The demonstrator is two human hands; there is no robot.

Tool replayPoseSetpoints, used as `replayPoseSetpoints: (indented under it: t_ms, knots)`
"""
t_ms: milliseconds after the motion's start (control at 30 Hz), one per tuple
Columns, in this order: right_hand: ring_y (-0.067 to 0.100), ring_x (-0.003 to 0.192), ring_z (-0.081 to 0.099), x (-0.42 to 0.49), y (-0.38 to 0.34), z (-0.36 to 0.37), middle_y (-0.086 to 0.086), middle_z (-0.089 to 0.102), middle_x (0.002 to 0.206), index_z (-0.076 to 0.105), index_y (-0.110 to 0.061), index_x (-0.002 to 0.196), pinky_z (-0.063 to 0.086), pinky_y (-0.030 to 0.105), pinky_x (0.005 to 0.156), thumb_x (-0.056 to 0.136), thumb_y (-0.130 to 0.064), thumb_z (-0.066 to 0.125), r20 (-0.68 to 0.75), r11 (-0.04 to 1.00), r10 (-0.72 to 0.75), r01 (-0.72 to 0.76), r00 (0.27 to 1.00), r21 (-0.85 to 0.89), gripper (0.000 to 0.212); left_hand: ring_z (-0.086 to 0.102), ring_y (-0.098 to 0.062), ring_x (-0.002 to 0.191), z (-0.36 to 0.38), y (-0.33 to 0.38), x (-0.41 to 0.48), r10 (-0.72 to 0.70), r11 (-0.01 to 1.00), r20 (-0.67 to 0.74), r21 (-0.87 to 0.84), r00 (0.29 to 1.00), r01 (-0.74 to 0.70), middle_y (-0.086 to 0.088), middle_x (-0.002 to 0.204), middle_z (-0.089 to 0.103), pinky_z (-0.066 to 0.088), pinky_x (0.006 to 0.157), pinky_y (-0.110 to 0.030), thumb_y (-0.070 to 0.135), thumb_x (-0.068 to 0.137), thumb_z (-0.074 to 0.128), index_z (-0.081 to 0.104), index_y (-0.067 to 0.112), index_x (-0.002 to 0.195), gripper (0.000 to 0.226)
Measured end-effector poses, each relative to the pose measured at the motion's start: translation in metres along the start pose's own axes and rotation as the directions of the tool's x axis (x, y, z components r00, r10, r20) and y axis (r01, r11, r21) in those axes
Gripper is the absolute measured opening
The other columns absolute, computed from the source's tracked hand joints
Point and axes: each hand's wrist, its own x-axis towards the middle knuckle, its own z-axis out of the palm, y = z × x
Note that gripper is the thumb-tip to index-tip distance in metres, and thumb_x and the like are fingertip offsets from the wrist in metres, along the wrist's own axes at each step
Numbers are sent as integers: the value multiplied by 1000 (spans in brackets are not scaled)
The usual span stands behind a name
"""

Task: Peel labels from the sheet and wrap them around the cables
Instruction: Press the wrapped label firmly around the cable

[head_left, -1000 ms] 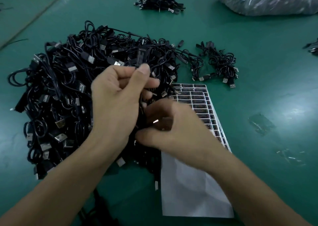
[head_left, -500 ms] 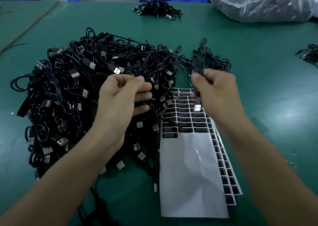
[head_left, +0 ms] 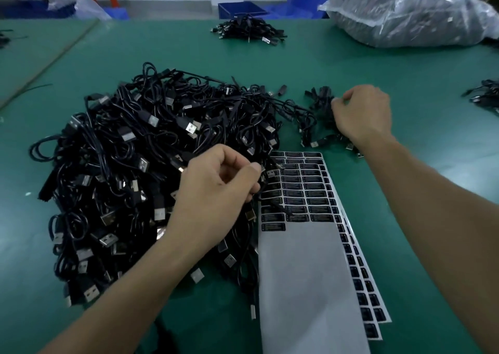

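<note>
Left hand (head_left: 216, 189): fingers curled, thumb and forefinger pinched together, gripping a thin black cable (head_left: 275, 205). The cable trails out from under the fingers and lies across the nearest rows of labels (head_left: 297, 186).

Label sheet (head_left: 305, 272): just right of the left hand, flat on the green table (head_left: 351, 65). The printed rows sit at the far end. The end near the person is bare grey backing. Edges of more sheets (head_left: 375, 313) show from beneath it along its right side.

Big heap (head_left: 140, 164): tangled black USB cables, beneath and left of the left hand. It crowds against the sheet's left edge, and a few plugs overlap the sheet's far corner. The left wrist lies over the heap.

Right hand (head_left: 361, 113): well beyond the sheet's far right corner, palm down with fingers bent onto a small pile (head_left: 318, 116) of cables. The hand covers its own fingertips; cannot tell whether it grips anything.

Further off:
- Beyond both hands, another cable bundle (head_left: 248, 29).
- Far right of the right hand, a bulging clear plastic bag (head_left: 410, 11) of dark goods.
- At the table's right edge, a few more cables (head_left: 483, 94).
- Behind the table, blue bins (head_left: 240, 9).
</note>
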Motion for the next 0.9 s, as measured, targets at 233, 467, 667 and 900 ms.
replayPoseSetpoints:
  t_ms: [233,467,667,900]
  knots:
    - [13,89,63,-85,-54,-3,0,72,99,74,-15,104,51,29,89,97,-20,59,19,853,-476,456,879,252,17,60,-2,54,2,0,-11,224,888,-4,412,975,-203,23,66,65,56,67,-39,41,89,67,63,33,77,15]
    - [17,67,63,-110,-111,7,5,71,76,77,-9,89,51,32,64,91,-53,66,340,793,-546,342,765,504,45,60,-16,56,-2,3,-9,188,797,-17,587,982,-142,9,53,60,54,56,-40,47,71,55,64,23,62,28]
    - [0,63,59,-105,-116,12,-11,66,70,74,-17,80,42,8,53,87,-41,75,323,777,-483,229,814,586,25,61,-18,60,8,-7,-12,133,750,39,649,990,-126,9,55,60,46,53,-30,50,72,48,64,26,65,29]
    - [26,113,51,-82,-86,16,6,62,114,64,-20,110,44,39,96,97,-44,57,368,933,-207,70,907,354,28,59,-9,51,9,-15,-11,191,778,24,606,981,-166,14,51,59,50,52,-31,51,83,56,62,28,66,29]
